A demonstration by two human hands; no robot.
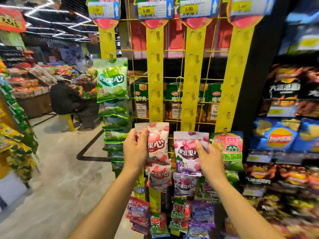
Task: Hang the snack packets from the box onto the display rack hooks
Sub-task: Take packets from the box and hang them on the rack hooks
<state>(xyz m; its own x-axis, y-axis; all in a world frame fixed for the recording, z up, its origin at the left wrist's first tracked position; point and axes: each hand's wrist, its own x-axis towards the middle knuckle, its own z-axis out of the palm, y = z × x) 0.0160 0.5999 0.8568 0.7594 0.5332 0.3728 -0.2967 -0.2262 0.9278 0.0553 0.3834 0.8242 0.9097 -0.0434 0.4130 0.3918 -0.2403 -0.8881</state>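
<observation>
Four yellow hanging strips with hooks run down the wire display rack (pixel 174 78). My left hand (pixel 135 149) grips a pink and white snack packet (pixel 158 145) by its left edge, held against the second strip (pixel 154 80). My right hand (pixel 208 156) pinches the right side of a purple snack packet (pixel 185 152) at the third strip (pixel 193 80). More pink and purple packets hang below them. A column of green packets (pixel 112 81) fills the first strip. A green and red packet (pixel 229 149) hangs on the fourth strip. The box is out of view.
Shelves of chip bags (pixel 283 138) stand close on the right. A seated person (pixel 64 99) on a yellow stool is at the far left by produce stands. Hanging green goods (pixel 15 128) line the left edge, with an aisle floor (pixel 65 169) between.
</observation>
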